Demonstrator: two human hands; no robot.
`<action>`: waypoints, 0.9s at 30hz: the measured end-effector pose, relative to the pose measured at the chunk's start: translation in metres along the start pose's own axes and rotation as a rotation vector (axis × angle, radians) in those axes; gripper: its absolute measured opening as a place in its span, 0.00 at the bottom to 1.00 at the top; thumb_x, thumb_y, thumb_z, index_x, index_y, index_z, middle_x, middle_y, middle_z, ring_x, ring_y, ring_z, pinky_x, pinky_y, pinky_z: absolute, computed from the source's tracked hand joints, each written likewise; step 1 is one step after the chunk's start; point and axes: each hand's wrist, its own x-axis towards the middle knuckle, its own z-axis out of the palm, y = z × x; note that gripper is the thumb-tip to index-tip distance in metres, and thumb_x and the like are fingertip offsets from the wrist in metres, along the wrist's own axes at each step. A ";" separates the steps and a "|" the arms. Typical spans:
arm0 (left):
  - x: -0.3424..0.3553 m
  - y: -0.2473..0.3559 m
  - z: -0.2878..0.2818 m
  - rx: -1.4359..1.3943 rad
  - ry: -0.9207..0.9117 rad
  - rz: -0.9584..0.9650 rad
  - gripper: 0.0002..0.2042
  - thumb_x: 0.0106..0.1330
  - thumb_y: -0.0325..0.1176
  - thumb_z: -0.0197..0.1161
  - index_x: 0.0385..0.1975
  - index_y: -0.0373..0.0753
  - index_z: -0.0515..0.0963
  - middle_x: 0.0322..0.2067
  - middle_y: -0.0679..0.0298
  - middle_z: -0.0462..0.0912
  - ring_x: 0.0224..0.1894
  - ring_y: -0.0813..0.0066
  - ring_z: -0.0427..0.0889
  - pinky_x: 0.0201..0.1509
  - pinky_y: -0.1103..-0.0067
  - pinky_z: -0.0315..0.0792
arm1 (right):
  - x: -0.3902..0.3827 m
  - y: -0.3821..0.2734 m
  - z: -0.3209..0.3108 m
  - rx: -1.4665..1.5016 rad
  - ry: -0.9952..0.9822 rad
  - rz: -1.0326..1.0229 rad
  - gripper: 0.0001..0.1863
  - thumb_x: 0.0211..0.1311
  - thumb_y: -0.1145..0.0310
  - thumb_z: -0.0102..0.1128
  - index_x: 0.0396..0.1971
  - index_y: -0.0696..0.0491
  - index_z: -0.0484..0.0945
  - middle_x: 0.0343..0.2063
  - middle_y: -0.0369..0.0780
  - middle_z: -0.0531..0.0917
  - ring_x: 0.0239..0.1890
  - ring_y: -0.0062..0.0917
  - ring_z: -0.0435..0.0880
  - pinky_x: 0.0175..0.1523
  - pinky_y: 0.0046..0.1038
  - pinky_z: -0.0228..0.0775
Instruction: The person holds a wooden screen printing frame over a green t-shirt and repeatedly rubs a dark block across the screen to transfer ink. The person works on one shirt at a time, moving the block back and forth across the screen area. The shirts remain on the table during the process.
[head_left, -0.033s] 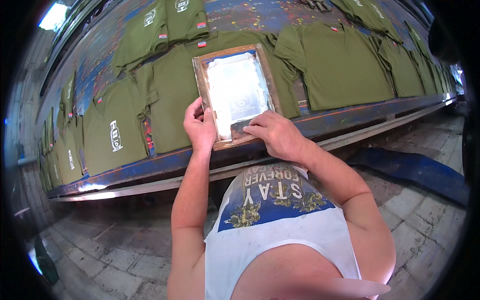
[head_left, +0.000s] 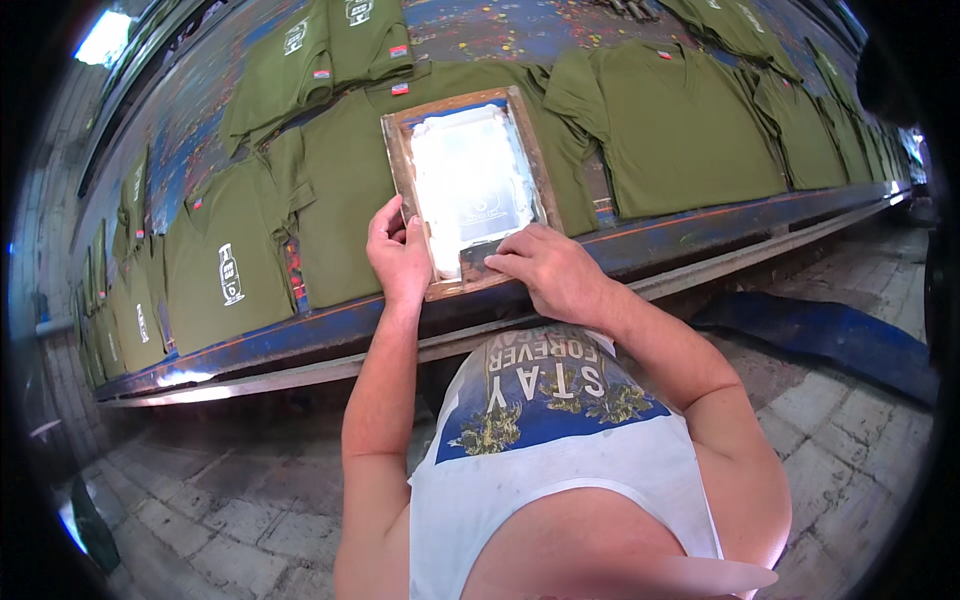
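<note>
A wooden-framed screen [head_left: 459,170] with a glaring white inner area and a faint design lies over an olive green T-shirt [head_left: 338,210] on the table. My left hand [head_left: 398,252] is closed on the frame's left side, near its lower corner. My right hand [head_left: 550,268] is at the lower right of the frame, fingers curled onto a dark flat piece [head_left: 474,262], perhaps a squeegee, resting at the screen's bottom end. Exactly what lies under those fingers is partly hidden.
Several olive shirts [head_left: 665,130] lie along the paint-spattered table [head_left: 480,30], some with white printed designs [head_left: 230,270]. Dark tools [head_left: 620,10] sit at the back. A long rail [head_left: 280,380] runs along the near edge. A dark blue mat [head_left: 820,345] is below at the right.
</note>
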 end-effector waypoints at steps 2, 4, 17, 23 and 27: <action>-0.004 -0.005 0.002 0.081 0.000 0.096 0.25 0.71 0.19 0.75 0.68 0.31 0.84 0.59 0.55 0.89 0.57 0.68 0.89 0.63 0.72 0.84 | -0.007 -0.006 0.003 0.014 -0.005 0.011 0.21 0.59 0.79 0.75 0.54 0.56 0.92 0.51 0.44 0.90 0.57 0.45 0.88 0.65 0.45 0.84; -0.009 -0.007 0.001 0.275 0.009 0.295 0.26 0.68 0.19 0.76 0.67 0.32 0.84 0.63 0.52 0.85 0.63 0.60 0.87 0.68 0.67 0.82 | -0.011 -0.008 0.002 0.046 -0.017 0.018 0.21 0.60 0.76 0.78 0.55 0.56 0.91 0.52 0.44 0.89 0.59 0.44 0.88 0.66 0.45 0.83; -0.016 -0.011 0.001 0.291 0.026 0.531 0.18 0.67 0.15 0.71 0.57 0.35 0.89 0.65 0.42 0.84 0.70 0.42 0.81 0.78 0.57 0.73 | -0.025 0.018 -0.010 0.138 0.372 0.237 0.28 0.71 0.76 0.75 0.71 0.58 0.83 0.68 0.51 0.84 0.70 0.48 0.83 0.77 0.43 0.74; -0.033 -0.009 -0.004 0.274 0.095 0.686 0.15 0.69 0.15 0.72 0.53 0.33 0.90 0.65 0.37 0.81 0.70 0.39 0.80 0.78 0.56 0.72 | -0.039 0.050 0.008 0.472 0.468 0.594 0.33 0.76 0.72 0.74 0.78 0.58 0.76 0.69 0.52 0.82 0.70 0.41 0.84 0.76 0.40 0.76; -0.036 -0.009 -0.004 0.255 0.111 0.712 0.15 0.69 0.14 0.72 0.54 0.33 0.90 0.65 0.38 0.81 0.70 0.39 0.81 0.78 0.56 0.73 | -0.045 0.064 0.015 0.795 0.294 0.752 0.35 0.79 0.67 0.75 0.80 0.59 0.73 0.67 0.52 0.85 0.67 0.35 0.87 0.72 0.38 0.81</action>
